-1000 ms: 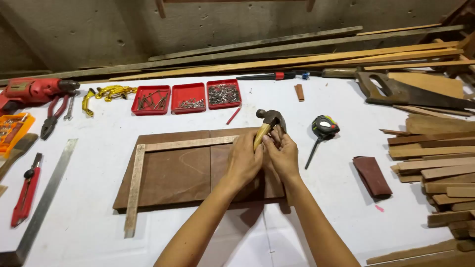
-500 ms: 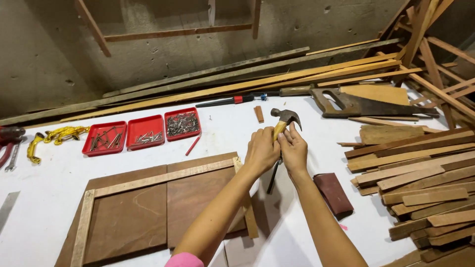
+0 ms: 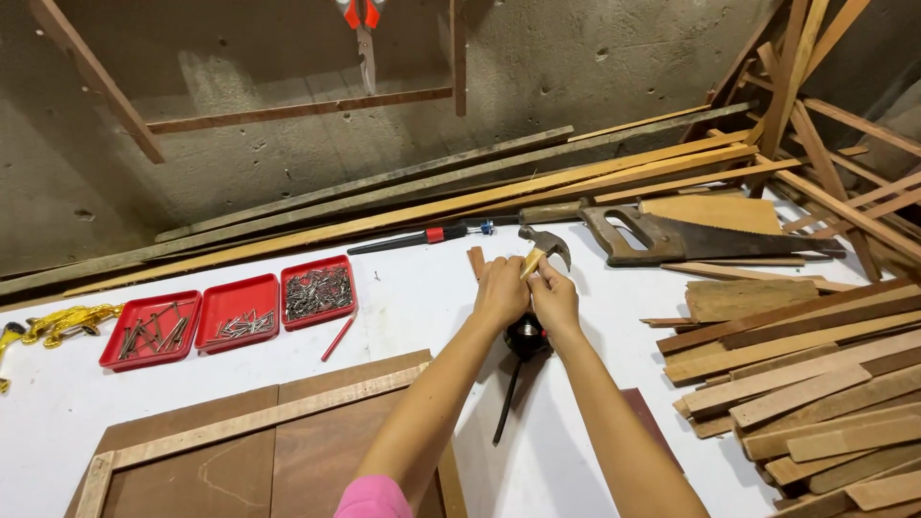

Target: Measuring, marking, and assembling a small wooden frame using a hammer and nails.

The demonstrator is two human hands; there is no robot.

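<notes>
- White table carries a brown panel at 7 o'clock and stacked wood strips at 4 o'clock.
- Handsaw lies at 1 o'clock; three red trays at 9 o'clock.
- Claw hammer sits mid-table, raised at 12 o'clock of the hands: stiff and head-heavy, likely best gripped low on its wooden handle.
- Left hand and right hand are both closed around that handle, apparently.

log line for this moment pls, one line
left hand: grips wooden-handled claw hammer | right hand: on same handle | under hands: black tape measure | nearby: three red nail trays, handsaw
</notes>
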